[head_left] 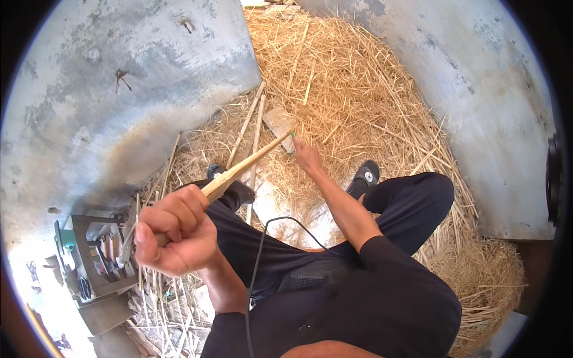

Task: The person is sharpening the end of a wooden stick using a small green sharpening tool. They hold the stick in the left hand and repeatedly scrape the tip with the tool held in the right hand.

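Note:
A long pale bamboo stick (242, 167) slants across the middle, its near end thick and its far end thin. My left hand (178, 231) is closed in a fist around the near end, raised close to the camera. At the far tip my right hand (307, 157) is closed, its thumb and fingers against the thin end. A small green spot shows at that tip; I cannot make out what it is. Behind the tip lies a flat wooden board (277, 122) on the floor.
A heap of straw-like shavings (352, 77) covers the floor ahead. Grey metal sheets stand at left (77, 113) and right (477, 101). Loose bamboo strips (258, 137) lie between my feet. A tool rack (101, 256) stands at left. A black cable (261, 244) crosses my lap.

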Motion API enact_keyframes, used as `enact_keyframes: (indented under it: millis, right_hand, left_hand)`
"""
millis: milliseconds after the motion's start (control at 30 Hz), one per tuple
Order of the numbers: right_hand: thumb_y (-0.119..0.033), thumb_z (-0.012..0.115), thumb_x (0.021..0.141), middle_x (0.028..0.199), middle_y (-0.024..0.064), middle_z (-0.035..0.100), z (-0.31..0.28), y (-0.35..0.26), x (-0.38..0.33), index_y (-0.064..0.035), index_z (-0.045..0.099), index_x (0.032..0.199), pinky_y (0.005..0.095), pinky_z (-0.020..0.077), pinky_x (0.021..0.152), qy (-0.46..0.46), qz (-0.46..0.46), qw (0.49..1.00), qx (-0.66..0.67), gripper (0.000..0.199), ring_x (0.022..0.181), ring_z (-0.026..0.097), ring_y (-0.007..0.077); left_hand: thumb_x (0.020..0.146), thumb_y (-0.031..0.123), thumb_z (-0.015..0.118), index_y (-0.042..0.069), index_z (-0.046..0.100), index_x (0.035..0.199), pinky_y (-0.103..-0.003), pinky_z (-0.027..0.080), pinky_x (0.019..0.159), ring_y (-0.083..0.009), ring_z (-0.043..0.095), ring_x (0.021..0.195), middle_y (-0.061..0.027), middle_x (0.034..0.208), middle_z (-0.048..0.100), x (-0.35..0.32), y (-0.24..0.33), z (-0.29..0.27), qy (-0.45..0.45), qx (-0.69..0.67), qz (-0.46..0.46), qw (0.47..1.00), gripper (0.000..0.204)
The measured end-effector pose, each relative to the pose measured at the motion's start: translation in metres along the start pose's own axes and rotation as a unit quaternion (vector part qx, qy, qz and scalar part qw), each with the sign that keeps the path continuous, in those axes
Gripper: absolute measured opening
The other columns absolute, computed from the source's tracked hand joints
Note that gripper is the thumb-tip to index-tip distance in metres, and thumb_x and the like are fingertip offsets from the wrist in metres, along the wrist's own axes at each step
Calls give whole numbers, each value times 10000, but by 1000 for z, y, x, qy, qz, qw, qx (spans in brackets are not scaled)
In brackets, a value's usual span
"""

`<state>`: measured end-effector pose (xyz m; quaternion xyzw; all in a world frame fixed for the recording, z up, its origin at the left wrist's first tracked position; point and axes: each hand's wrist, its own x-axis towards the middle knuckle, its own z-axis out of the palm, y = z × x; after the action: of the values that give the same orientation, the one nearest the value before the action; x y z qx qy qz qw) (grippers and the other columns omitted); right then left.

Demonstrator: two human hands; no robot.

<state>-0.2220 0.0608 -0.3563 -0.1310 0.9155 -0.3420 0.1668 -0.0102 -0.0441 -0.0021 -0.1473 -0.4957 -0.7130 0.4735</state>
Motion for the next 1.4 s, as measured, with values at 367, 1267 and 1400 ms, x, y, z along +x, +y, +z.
enact_keyframes:
  millis: [367, 1267, 1400]
  right_hand:
    - [-540, 252, 928, 618, 208, 585, 8, -10, 19, 9, 576, 663, 509, 444, 580, 23, -92, 995, 10, 690, 563, 574, 350]
    - [-417, 204, 959, 821, 163, 559, -3, 5, 21, -5, 546, 863, 437, 423, 699, 6, 115, 986, 118, 544, 759, 541, 273]
    - [-410, 208, 960, 576, -24, 282, -59, -78, -31, -146, 375, 714, 270, 315, 464, 42, -56, 966, 249, 397, 507, 296, 119]
  left_hand:
    - [887, 292, 334, 114, 298, 556, -294, 219, 418, -103, 141, 378, -5, 419, 239, 18, -8, -3, 36, 42, -16, 998, 378]
    - [881, 313, 339, 130, 273, 545, -289, 210, 420, -100, 128, 385, 4, 421, 219, 26, -20, 9, 61, 50, -34, 996, 389]
    - [874, 312, 348, 138, 261, 540, -284, 197, 426, -98, 129, 391, 9, 428, 207, 17, -20, 17, 51, 74, -19, 996, 387]
